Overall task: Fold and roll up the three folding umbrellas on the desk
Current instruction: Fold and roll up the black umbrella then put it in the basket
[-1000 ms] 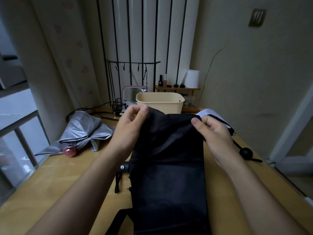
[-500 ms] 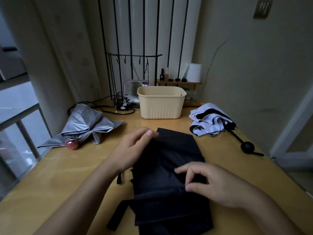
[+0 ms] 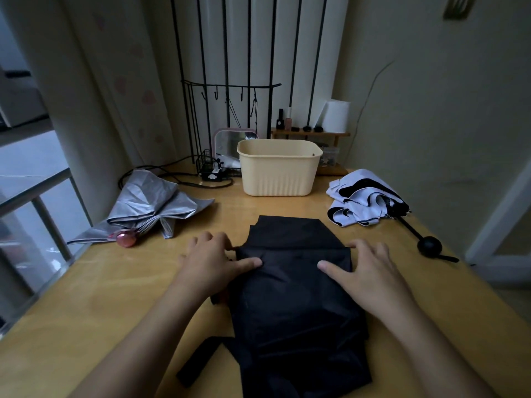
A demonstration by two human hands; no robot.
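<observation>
A black folding umbrella (image 3: 293, 305) lies flat on the wooden desk (image 3: 115, 297) in front of me, its cloth folded over with a crease across the upper part. My left hand (image 3: 212, 259) rests at the cloth's left edge, thumb laid flat on the fabric. My right hand (image 3: 365, 265) presses the right edge, fingers spread, thumb on the cloth. A silver umbrella (image 3: 149, 205) with a pink handle (image 3: 126, 238) lies loose at the left. A white-and-black umbrella (image 3: 365, 202) with a black ball handle (image 3: 429, 246) lies at the right.
A cream plastic basket (image 3: 278, 173) stands at the back centre. Behind it are a mirror, a black wire rack with hooks, cables, and a small wooden shelf with bottles and a paper roll (image 3: 334, 116). A window rail runs along the desk's left edge.
The black cloth, held up a second ago, has been laid down flat. Both hands have moved to the crease, the left drawing back, the right letting go its pinch and shifting to the right edge.
</observation>
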